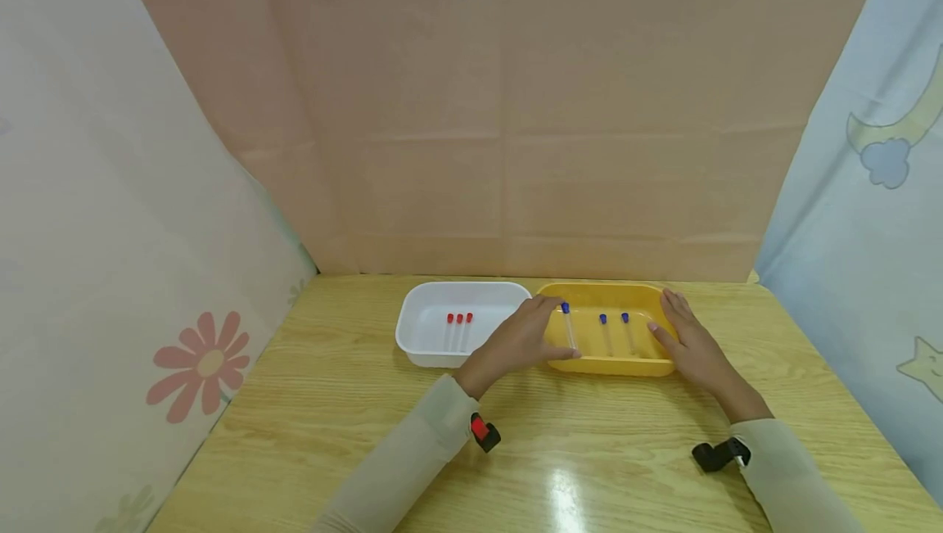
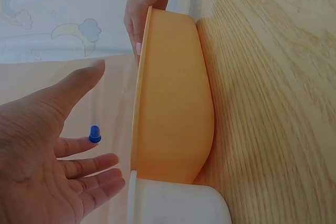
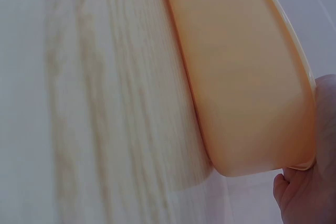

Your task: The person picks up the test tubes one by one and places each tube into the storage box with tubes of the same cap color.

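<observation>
My left hand (image 1: 521, 335) is over the left end of the yellow tray (image 1: 611, 367). It pinches a clear tube (image 1: 570, 330) lengthwise, the index finger at the blue cap and the thumb at the other end. In the left wrist view the blue cap (image 2: 94, 134) shows above the tray rim, with the other fingers spread. Two more blue-capped tubes (image 1: 606, 335) lie side by side inside the yellow tray. At that tray's right end, my right hand (image 1: 696, 350) grips the rim, thumb inside and fingers outside; the right wrist view shows part of this hand (image 3: 310, 195) at the tray's corner.
A white tray (image 1: 412, 336) stands against the yellow tray's left side and contains three red-capped tubes (image 1: 458, 332). Both trays rest on a wood-grain table (image 1: 354, 435), near its back edge. Behind is a tan cloth (image 1: 508, 148); patterned cloths hang left and right.
</observation>
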